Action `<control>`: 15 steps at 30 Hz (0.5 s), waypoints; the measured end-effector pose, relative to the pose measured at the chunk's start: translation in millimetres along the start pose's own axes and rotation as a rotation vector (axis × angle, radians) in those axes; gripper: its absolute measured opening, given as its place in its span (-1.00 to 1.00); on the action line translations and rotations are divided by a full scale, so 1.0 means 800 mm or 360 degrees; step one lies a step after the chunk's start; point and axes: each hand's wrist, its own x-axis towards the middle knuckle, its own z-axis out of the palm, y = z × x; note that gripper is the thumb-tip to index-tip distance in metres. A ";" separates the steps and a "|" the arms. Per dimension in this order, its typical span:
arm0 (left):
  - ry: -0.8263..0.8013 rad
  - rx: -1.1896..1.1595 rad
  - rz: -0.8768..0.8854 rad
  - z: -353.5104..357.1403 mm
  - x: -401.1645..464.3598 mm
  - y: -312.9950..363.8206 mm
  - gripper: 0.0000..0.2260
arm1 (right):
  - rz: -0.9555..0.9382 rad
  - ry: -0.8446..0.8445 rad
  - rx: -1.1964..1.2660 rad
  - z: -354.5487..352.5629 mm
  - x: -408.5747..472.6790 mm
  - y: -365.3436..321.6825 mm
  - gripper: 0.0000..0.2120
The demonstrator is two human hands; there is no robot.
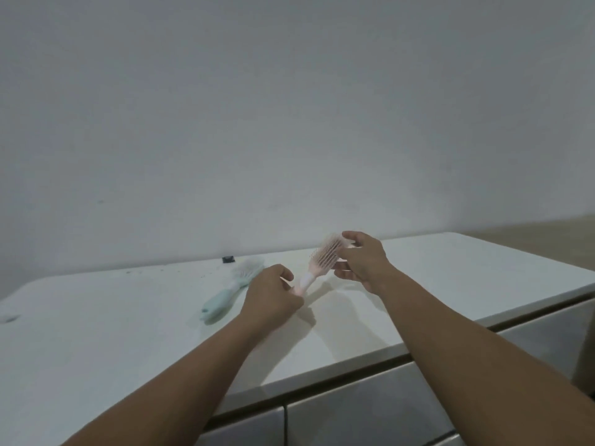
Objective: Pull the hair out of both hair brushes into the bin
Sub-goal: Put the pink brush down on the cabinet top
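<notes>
2 bare forearms reach over the white counter (128,333). Left hand (273,297) grips the pink brush (318,262) handle, brush raised off the counter. Right hand (363,262) fingers pinch at its bristle head. Blue brush (225,294) lies flat just left of the pink brush.

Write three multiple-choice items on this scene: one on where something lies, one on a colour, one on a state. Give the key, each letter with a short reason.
1. Where is the blue brush?
A. lying on the table
B. in the right hand
C. on the floor

2. What colour is the held brush?
A. green
B. pink
C. black

3. What is the left hand doing?
A. resting flat
B. pointing up
C. holding the pink brush's handle

Key: 1 A, it lies flat on the tabletop, free of both hands. 2 B, its head and handle are pale pink. 3 C, its fingers close on the handle while the right hand is at the bristles.
</notes>
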 end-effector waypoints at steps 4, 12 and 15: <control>0.0085 0.0075 0.0040 -0.002 -0.007 -0.018 -0.82 | -0.0032 0.0116 -0.0131 0.017 0.014 0.020 -0.64; 0.0106 0.0273 0.0067 0.007 -0.002 -0.027 -0.73 | -0.0200 0.0218 -0.0634 0.042 0.015 0.049 -0.76; 0.0127 0.0306 0.0086 0.007 -0.003 -0.025 -0.65 | -0.0363 0.0141 -0.0989 0.044 0.008 0.053 -0.74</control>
